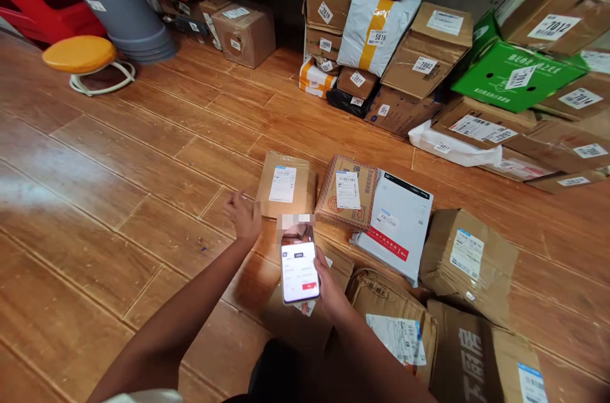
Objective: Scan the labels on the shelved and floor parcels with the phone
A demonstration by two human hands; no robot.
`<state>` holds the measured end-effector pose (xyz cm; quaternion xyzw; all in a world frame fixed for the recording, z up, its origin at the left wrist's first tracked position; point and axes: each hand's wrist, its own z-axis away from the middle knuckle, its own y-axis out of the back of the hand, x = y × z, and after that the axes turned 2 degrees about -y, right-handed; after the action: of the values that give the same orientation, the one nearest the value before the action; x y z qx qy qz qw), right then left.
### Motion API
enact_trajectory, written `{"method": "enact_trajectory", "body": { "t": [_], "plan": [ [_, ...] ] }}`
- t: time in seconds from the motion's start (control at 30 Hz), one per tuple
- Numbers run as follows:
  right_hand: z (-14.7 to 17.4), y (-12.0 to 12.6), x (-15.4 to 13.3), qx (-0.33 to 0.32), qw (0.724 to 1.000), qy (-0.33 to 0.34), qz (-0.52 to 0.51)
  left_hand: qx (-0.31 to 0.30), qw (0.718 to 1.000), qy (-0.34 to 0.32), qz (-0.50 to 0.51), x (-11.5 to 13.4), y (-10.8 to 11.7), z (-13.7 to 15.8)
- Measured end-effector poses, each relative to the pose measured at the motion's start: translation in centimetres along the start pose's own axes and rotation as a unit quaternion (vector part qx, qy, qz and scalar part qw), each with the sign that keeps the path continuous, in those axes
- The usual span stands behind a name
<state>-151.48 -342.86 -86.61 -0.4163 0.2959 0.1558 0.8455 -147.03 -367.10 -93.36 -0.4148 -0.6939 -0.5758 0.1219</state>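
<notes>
- Above the floor (pixel 143 206), a phone (pixel 299 273) clasped in the right hand (pixel 330 285), screen lit.
- Left hand (pixel 243 215) empty, fingers loosely spread beside a brown carton (pixel 301 190); cannot tell whether touching.
- Phone: probably light, stiff, slick, fragile; best held by its long edges.
- Carton: likely stiff-walled, weight unclear; best gripped by opposite sides.
- Readable: "5016" on a yellow-striped bag (pixel 379 34), "7011" on a green box (pixel 505 69), "7012" on the carton above; phone text too small.

Parcels (pixel 284 190) on floor (pixel 119 199), stool (pixel 79 54) behind, left
</notes>
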Motion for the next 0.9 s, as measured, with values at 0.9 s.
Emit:
{"method": "enact_trajectory", "body": {
  "t": [0.9],
  "plan": [
    [-7.3,-6.2,-3.7,-0.017,0.997,0.064,0.031,0.052,0.99,0.099,0.082,-7.6,1.2,2.4]
  ]
}}
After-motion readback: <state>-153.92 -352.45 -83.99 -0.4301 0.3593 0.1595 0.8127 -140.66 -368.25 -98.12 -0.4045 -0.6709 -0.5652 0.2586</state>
